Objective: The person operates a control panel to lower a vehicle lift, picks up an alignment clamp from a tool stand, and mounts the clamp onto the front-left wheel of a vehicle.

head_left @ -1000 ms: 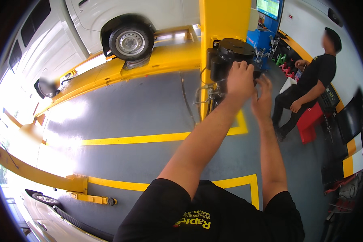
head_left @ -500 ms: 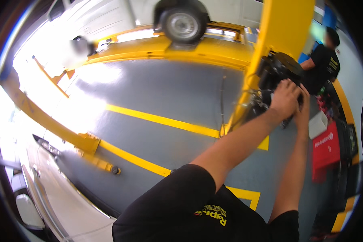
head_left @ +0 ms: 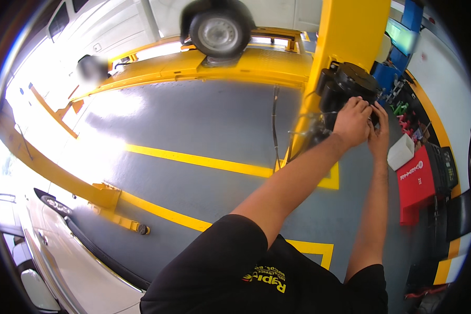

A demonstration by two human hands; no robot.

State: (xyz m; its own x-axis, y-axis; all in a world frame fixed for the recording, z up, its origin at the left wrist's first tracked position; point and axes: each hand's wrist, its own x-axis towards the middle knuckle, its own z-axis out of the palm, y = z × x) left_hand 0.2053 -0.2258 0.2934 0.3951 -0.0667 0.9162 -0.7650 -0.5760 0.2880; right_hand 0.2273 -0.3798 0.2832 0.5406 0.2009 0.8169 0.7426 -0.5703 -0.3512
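Note:
Both my arms reach forward to a black motor-like unit [head_left: 345, 86] with a round black reservoir top, mounted on a yellow lift post [head_left: 348, 31]. My left hand [head_left: 354, 121] is at its near side, fingers bent and pressed together, with the back of the hand toward me. Close against it on the right, my right hand [head_left: 380, 128] has its fingers curled inward. The fingertips of both hands meet at the unit's lower edge. What they grip there is hidden behind the hands. Hoses and fittings [head_left: 311, 125], blurred, hang beside the post to the left of my hands.
A white van [head_left: 104, 26] stands on a yellow ramp [head_left: 172, 73] beyond. Lower left are a yellow lift arm [head_left: 63, 167] and a light-coloured car [head_left: 63, 251]. At right stand a red tool box [head_left: 416, 180], a white container [head_left: 401, 152] and a screen [head_left: 400, 36].
The view has turned slightly right, so the scene sits further left. The co-worker at the right has gone from view, and the screen shows there. My hands stay at the black unit.

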